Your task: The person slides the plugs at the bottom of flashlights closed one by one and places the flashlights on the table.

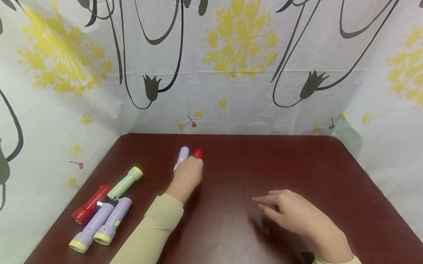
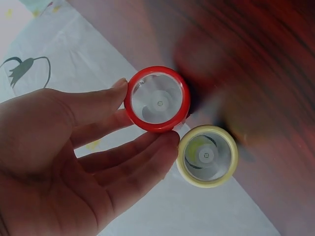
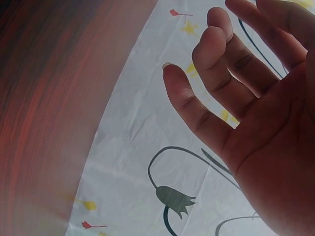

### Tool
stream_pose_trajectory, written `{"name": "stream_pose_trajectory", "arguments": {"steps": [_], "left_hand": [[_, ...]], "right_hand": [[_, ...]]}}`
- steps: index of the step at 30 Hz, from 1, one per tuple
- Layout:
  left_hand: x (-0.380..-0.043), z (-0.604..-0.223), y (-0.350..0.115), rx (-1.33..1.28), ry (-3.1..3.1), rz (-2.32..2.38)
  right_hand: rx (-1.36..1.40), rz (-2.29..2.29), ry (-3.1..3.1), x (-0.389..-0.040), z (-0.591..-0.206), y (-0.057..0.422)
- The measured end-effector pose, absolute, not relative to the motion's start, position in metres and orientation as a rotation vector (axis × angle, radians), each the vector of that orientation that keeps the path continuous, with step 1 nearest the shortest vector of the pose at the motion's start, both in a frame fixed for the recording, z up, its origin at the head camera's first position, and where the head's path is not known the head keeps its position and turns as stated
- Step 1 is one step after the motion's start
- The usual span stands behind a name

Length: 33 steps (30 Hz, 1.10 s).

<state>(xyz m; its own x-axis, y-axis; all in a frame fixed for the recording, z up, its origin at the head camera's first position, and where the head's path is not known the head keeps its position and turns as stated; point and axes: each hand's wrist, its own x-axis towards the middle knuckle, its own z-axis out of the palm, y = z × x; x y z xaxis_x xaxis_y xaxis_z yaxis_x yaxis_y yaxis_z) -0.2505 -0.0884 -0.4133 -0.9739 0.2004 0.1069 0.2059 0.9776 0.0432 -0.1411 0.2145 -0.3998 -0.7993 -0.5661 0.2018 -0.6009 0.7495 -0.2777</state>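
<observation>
Head view: From my remote seat I watch the left hand (image 1: 187,173) hold a red plastic flashlight with a round barrel (image 1: 198,153) toward the far side of a dark reddish-brown worktop (image 1: 228,241), just beside a lavender plastic flashlight with a yellow rim (image 1: 183,152). The back of the hand hides its grip here. Near the worktop's left edge lie a pale green plastic flashlight (image 1: 123,184), a second red plastic flashlight (image 1: 91,204) and two lavender, yellow-rimmed plastic flashlights (image 1: 114,220). The right hand (image 1: 296,212) hangs well apart, its fingers (image 1: 265,199) holding nothing.

Left wrist view: Thumb and fingers pinch the held red flashlight about its wide head, the clear lens facing my camera; the yellow-rimmed head sits close below the fingertips. Whether the red one is off the worktop, I cannot tell. By my reading it is light and stiff, its glossy shell smooth enough to slip or roll under a loose hold. I favor the barrel just behind the flared head, with thumb and fingers opposed and kept off the lens, likely the part easiest to mark.

Right wrist view: I see the fingers loosely bent and somewhat spread, nothing between them.
</observation>
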Motion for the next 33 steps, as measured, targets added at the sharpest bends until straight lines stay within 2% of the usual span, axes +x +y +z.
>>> {"name": "stream_pose_trajectory", "arguments": {"steps": [19, 25, 33], "left_hand": [[-0.25, -0.42, -0.089, -0.329, -3.05, -0.175], [-0.231, -0.409, -0.092, -0.355, -3.039, -0.243], [-0.187, -0.384, -0.11, -0.27, -3.077, -0.39]], "right_hand": [[0.921, 0.504, -2.898, -0.132, -0.402, 0.213], [0.908, 0.52, -2.921, -0.132, -0.399, 0.211], [0.924, 0.569, -2.925, -0.143, -0.391, 0.205]]}}
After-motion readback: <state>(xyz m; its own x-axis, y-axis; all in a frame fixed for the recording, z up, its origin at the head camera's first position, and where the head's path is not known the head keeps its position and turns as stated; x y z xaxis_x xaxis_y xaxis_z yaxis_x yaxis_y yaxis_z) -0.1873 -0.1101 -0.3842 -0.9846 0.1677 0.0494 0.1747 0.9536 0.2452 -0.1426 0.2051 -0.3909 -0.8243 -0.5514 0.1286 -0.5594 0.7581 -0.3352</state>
